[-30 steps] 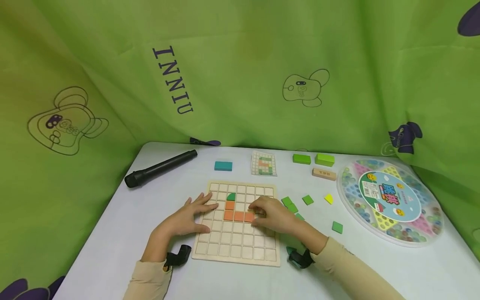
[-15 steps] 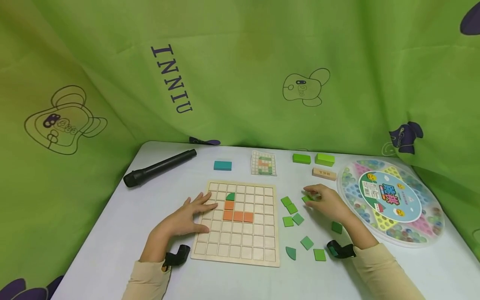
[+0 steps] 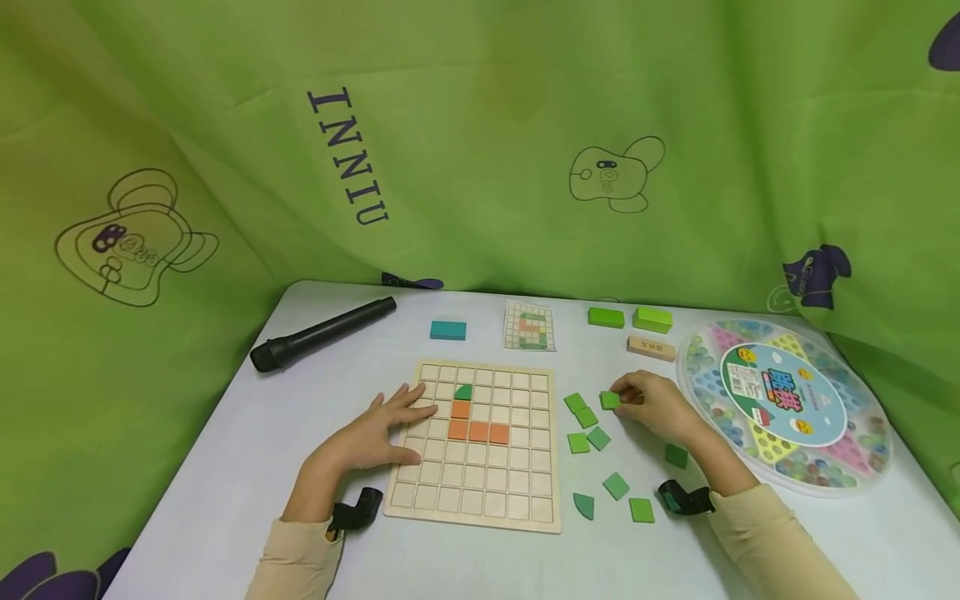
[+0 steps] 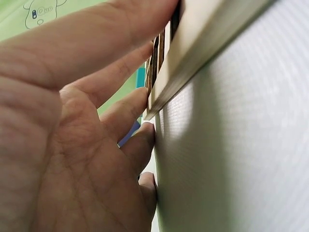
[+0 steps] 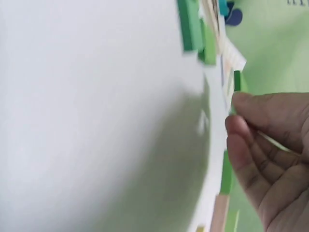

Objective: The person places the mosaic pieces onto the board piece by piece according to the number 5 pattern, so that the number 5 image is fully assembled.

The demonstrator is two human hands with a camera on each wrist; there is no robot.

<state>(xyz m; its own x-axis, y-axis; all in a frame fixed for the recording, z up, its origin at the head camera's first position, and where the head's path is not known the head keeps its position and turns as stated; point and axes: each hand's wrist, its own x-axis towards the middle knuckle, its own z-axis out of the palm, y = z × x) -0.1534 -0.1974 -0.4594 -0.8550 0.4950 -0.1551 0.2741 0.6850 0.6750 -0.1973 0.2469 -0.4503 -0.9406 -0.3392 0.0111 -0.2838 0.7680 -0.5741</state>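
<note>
A wooden grid board (image 3: 474,493) lies on the white table, with three orange squares (image 3: 478,432) in a row, one orange square above them and a dark green quarter-round piece (image 3: 463,391) on top. My left hand (image 3: 375,432) lies flat with straight fingers on the board's left edge (image 4: 193,67). To the right of the board, my right hand (image 3: 651,406) pinches a small green square tile (image 3: 610,399) (image 5: 236,80) just above the table. Several loose green tiles (image 3: 585,417) lie between the board and that hand.
A round marble game tray (image 3: 787,404) sits at the right. At the back are a black tube (image 3: 322,333), a teal block (image 3: 447,330), a pattern card (image 3: 529,326), two green blocks (image 3: 630,317) and a wooden block (image 3: 651,347). Green cloth surrounds the table.
My right hand left the board, moved right to the loose tiles and took hold of a green square tile. The left hand stayed on the board.
</note>
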